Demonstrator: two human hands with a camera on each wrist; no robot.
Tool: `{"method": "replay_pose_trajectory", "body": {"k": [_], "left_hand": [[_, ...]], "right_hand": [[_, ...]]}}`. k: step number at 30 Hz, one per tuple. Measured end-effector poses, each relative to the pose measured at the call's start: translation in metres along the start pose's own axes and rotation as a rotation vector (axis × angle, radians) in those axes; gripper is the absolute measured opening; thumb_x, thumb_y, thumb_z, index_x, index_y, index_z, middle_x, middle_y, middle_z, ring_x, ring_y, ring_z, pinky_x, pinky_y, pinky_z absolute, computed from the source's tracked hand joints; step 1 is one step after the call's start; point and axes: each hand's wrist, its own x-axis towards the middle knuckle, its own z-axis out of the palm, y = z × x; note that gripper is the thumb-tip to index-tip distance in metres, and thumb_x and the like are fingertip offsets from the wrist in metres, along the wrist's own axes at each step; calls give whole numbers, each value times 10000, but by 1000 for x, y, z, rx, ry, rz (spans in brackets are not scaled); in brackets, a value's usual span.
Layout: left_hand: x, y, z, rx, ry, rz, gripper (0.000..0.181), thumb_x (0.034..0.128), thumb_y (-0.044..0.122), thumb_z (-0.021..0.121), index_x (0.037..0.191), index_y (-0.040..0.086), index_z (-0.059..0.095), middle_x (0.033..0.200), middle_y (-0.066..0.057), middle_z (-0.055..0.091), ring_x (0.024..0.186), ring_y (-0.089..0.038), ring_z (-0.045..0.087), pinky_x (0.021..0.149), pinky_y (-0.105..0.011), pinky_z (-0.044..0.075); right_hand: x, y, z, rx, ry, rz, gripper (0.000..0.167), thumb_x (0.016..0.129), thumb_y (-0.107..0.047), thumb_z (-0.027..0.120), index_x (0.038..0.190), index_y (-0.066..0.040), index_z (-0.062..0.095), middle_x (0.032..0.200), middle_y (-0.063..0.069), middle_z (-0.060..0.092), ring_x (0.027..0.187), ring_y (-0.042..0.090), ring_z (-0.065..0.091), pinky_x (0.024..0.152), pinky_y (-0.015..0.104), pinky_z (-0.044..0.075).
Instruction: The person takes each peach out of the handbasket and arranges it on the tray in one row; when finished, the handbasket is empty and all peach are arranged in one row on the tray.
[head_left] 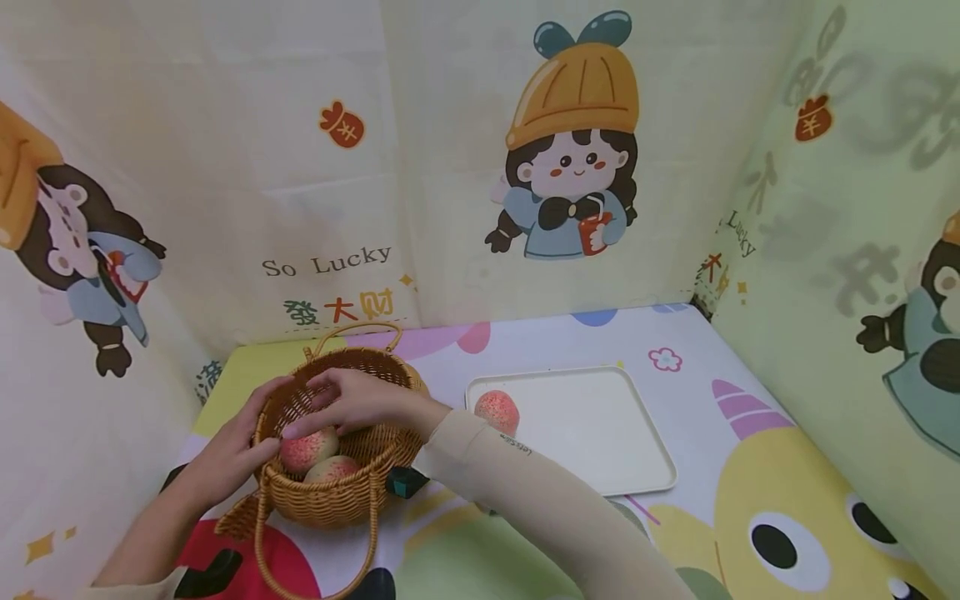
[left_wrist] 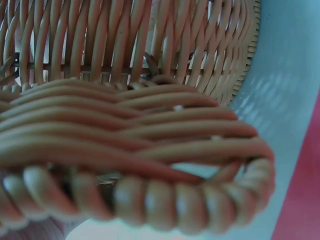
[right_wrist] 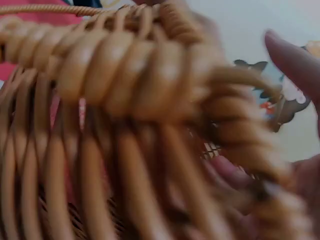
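Observation:
A brown wicker basket [head_left: 330, 504] with looped handles stands at the left of the table. Two pinkish, speckled peaches lie inside: one peach [head_left: 309, 452] further back, another peach [head_left: 333, 469] near the front rim. My left hand [head_left: 236, 446] holds the basket's left rim, its thumb beside the back peach. Over the basket's opening is my right hand [head_left: 352, 400], fingers loosely bent and apart, thumb just above the back peach; I see nothing between them. Woven wicker [left_wrist: 125, 120] fills the left wrist view. In the right wrist view, the blurred basket rim [right_wrist: 125, 75] partly hides the right hand.
Right of the basket lies a white rectangular tray [head_left: 592, 433], with a third peach [head_left: 497, 411] at its left end, close to my right sleeve. The tablecloth [head_left: 555, 337] is printed with cartoons. Printed cloth walls [head_left: 442, 183] close off the back and sides.

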Motion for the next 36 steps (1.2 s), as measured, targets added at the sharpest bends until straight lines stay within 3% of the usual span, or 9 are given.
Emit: {"method": "replay_pose_trajectory", "body": {"k": [2, 9, 14, 22, 27, 31, 36], "left_hand": [[0, 0, 0, 0, 6, -1, 820, 867, 72, 568, 1596, 177, 205, 1539, -240, 323, 1245, -514, 463, 832, -755, 445], [0, 1, 2, -24, 5, 5, 847, 845, 49, 575, 1596, 180, 205, 1539, -236, 323, 1251, -517, 449, 831, -761, 444], [-1, 1, 3, -20, 14, 20, 855, 834, 13, 559, 1597, 166, 206, 1534, -246, 327, 1253, -521, 439, 825, -758, 444], [-1, -1, 3, -28, 20, 21, 855, 834, -5, 563, 1596, 167, 214, 1528, -245, 335, 1243, -533, 451, 811, -714, 483], [-1, -2, 3, -3, 25, 26, 847, 835, -10, 564, 1593, 160, 225, 1524, -225, 354, 1224, -493, 487, 804, -561, 531], [-1, -2, 4, -24, 21, 26, 850, 838, -13, 561, 1596, 162, 217, 1529, -229, 343, 1229, -498, 473, 800, -608, 520], [-1, -1, 4, -42, 17, 18, 850, 838, -6, 557, 1596, 163, 210, 1533, -237, 329, 1241, -515, 456, 792, -679, 497]], "right_hand": [[5, 1, 4, -92, -39, 42, 630, 856, -316, 807, 1407, -144, 557, 1150, -83, 645, 925, 30, 617, 793, 284, 565], [14, 6, 8, -242, -123, 115, 393, 823, -335, 832, 1170, -196, 710, 1004, -108, 638, 867, 72, 591, 760, 259, 534], [15, 8, 12, -464, -163, 137, 353, 806, -358, 846, 1099, -211, 715, 1003, -149, 627, 898, 18, 575, 756, 209, 498], [19, 11, 21, -769, -249, 135, 346, 851, -319, 805, 1176, -229, 727, 1059, -166, 650, 964, -16, 571, 800, 150, 451], [19, 12, 29, -1018, -336, 107, 332, 957, -262, 681, 1288, -286, 698, 1151, -153, 651, 1047, -18, 546, 910, 169, 412], [19, 14, 33, -1114, -345, 94, 317, 993, -253, 626, 1297, -313, 689, 1148, -150, 648, 1042, -12, 547, 930, 182, 410], [19, 14, 33, -1138, -314, 75, 266, 978, -267, 640, 1234, -288, 709, 1084, -136, 656, 988, 13, 568, 891, 190, 437]]}}
